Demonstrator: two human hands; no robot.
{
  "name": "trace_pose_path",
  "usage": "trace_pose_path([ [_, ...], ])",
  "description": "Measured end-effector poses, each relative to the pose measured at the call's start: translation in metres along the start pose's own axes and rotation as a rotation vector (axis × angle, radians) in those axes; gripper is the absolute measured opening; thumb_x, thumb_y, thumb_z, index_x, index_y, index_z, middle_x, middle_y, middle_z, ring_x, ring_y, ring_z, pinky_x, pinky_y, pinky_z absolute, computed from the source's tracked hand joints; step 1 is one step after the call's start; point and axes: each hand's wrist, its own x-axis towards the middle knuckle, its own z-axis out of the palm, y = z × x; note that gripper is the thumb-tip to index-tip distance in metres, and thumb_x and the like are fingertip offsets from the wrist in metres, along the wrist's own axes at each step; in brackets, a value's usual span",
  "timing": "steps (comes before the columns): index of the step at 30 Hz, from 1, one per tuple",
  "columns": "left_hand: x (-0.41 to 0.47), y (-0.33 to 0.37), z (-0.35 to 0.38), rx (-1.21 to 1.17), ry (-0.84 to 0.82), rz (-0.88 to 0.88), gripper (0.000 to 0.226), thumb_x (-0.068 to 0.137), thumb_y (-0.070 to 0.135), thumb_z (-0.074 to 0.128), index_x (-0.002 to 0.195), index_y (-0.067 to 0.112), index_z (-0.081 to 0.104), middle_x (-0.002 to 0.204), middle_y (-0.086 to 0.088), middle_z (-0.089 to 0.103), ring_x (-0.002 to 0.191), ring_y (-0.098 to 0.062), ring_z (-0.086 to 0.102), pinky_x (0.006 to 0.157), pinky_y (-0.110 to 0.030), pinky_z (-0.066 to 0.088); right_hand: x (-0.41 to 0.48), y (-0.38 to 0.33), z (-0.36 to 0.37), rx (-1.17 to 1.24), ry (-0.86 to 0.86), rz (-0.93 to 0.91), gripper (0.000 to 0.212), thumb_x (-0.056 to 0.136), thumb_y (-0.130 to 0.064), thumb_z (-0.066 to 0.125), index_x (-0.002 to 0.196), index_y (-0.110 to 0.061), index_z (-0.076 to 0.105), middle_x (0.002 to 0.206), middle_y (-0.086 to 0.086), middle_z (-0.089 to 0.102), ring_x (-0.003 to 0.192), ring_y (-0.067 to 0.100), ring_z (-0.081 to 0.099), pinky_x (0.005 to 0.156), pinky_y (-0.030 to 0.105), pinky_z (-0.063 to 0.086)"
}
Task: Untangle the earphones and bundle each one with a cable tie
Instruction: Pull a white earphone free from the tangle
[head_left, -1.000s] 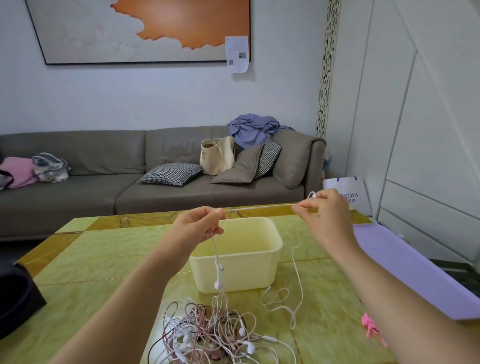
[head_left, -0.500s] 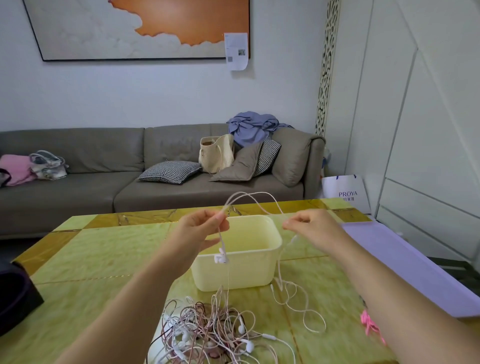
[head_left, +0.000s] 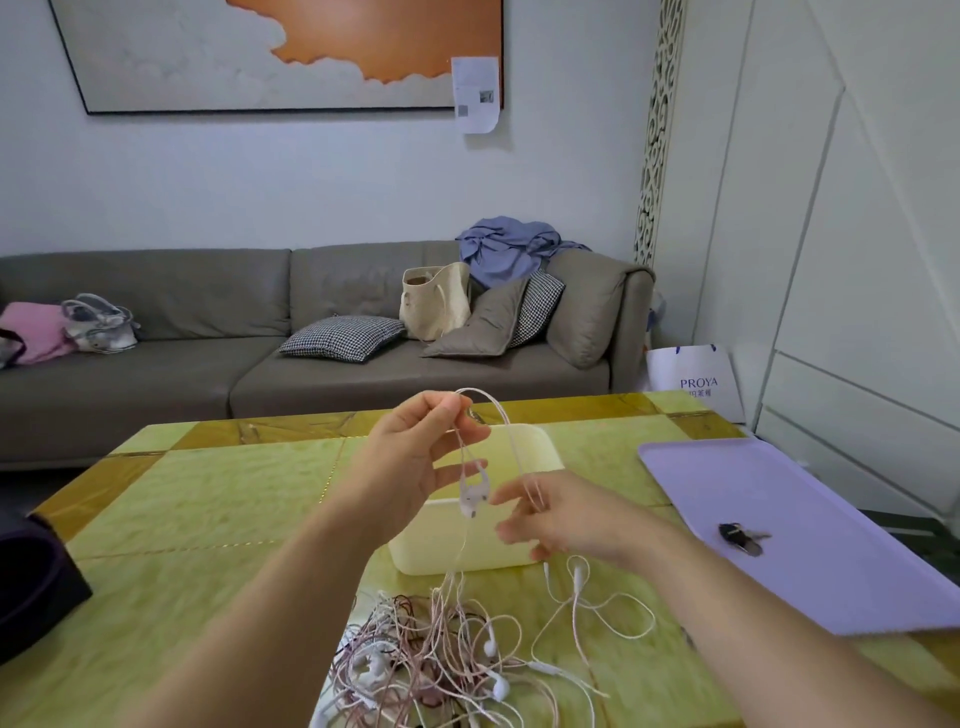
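Pinkish earphone cable (head_left: 511, 431) slacker, right hand (head_left: 566, 519) lower.

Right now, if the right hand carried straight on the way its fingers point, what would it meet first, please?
Most likely the earbuds dangling from the cable that the left hand pinches; the right hand has its fingers pointing toward them. Depth is unclear, though.

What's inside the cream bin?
Of the cream bin, only a bare strip of inner wall shows. Left hand, right hand and the dangling earphone cover the rest; its floor is hidden.
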Motion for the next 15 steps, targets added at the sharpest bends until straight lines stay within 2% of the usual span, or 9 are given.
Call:
trace_pose_path([
  [2, 0.0, 0.0, 0.005, -0.026, -0.025, -0.001, 0.019, 0.096, 0.017, 0.044, 0.083, 0.012, 0.056, 0.069, 0.003, 0.06, 0.077, -0.014, 0.065, 0.082, -0.048, 0.053, 0.005, 0.002, 0.014, -0.059, -0.027, -0.042, 0.031, 0.09, -0.016, 0.063, 0.12, -0.02, 0.058, 0.087, -0.002, 0.053, 0.068, 0.013, 0.057, 0.069, 0.022, 0.052],
  [4, -0.001, 0.001, 0.009, -0.056, -0.037, -0.01, 0.018, 0.096, 0.018, 0.045, 0.084, 0.011, 0.057, 0.069, 0.002, 0.059, 0.077, -0.015, 0.065, 0.083, -0.049, 0.052, 0.01, 0.003, 0.023, -0.062, -0.028, -0.088, 0.018, 0.091, -0.018, 0.06, 0.106, -0.027, 0.062, 0.09, 0.001, 0.059, 0.076, 0.012, 0.059, 0.077, 0.029, 0.053],
  [6, -0.002, 0.003, 0.008, -0.094, -0.031, -0.016, 0.017, 0.096, 0.018, 0.046, 0.087, 0.011, 0.058, 0.069, 0.001, 0.058, 0.077, -0.015, 0.065, 0.083, -0.05, 0.053, 0.012, 0.004, 0.024, -0.056, 0.004, -0.106, 0.011, 0.092, -0.017, 0.057, 0.091, -0.026, 0.064, 0.092, 0.003, 0.063, 0.078, 0.009, 0.059, 0.074, 0.028, 0.054],
  [9, -0.003, 0.006, 0.002, -0.118, 0.013, -0.021, 0.015, 0.096, 0.017, 0.046, 0.089, 0.011, 0.058, 0.065, 0.002, 0.053, 0.07, -0.015, 0.063, 0.084, -0.05, 0.053, 0.011, 0.003, 0.019, 0.008, 0.059, -0.114, 0.011, 0.093, -0.017, 0.058, 0.087, -0.021, 0.067, 0.089, -0.006, 0.062, 0.075, 0.004, 0.057, 0.071, 0.021, 0.053],
  [12, -0.002, 0.003, -0.006, -0.028, 0.077, -0.029, 0.015, 0.096, 0.016, 0.048, 0.087, 0.011, 0.059, 0.06, 0.003, 0.046, 0.051, -0.009, 0.048, 0.076, -0.039, 0.057, 0.006, 0.002, 0.009, 0.125, 0.107, -0.11, 0.01, 0.091, -0.014, 0.062, 0.085, -0.021, 0.067, 0.08, -0.009, 0.06, 0.071, 0.001, 0.056, 0.068, 0.018, 0.052],
  [15, -0.002, -0.003, -0.016, 0.106, 0.105, -0.035, 0.015, 0.095, 0.016, 0.05, 0.086, 0.011, 0.06, 0.058, 0.004, 0.038, 0.042, -0.005, 0.032, 0.065, -0.025, 0.053, -0.001, 0.001, -0.009, 0.264, 0.13, -0.11, 0.004, 0.088, -0.01, 0.064, 0.088, -0.013, 0.066, 0.062, -0.011, 0.055, 0.056, 0.0, 0.052, 0.068, 0.024, 0.052],
])
